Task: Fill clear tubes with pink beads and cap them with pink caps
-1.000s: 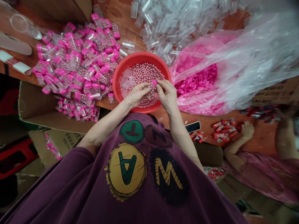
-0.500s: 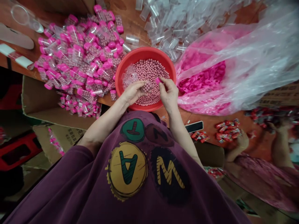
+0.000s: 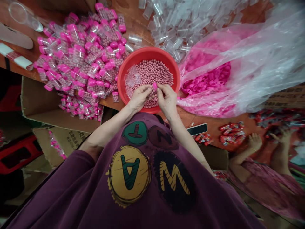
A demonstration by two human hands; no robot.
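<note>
Over a red basin (image 3: 176,68) of small pink beads (image 3: 154,71), my two hands meet. My left hand (image 3: 140,97) is closed around a small clear bottle of beads (image 3: 152,93), mostly hidden by the fingers. My right hand (image 3: 167,99) pinches a bright pink cap (image 3: 154,86) at the mouth of that bottle; whether it is seated I cannot tell. Several clear plastic pieces (image 3: 132,78) lie on the beads at the basin's left side.
Left of the basin is a heap of pink-capped bead bottles (image 3: 81,60), spilling over a cardboard box (image 3: 47,105). Clear tubes (image 3: 181,25) lie behind. A plastic bag of pink caps (image 3: 209,79) and a phone (image 3: 197,129) are right. A co-worker's hands (image 3: 254,141) handle red packets (image 3: 232,133).
My right hand has moved left with the pink cap, bringing it to the bottle in my left hand. The co-worker's nearer hand has shifted right, away from the red packets.
</note>
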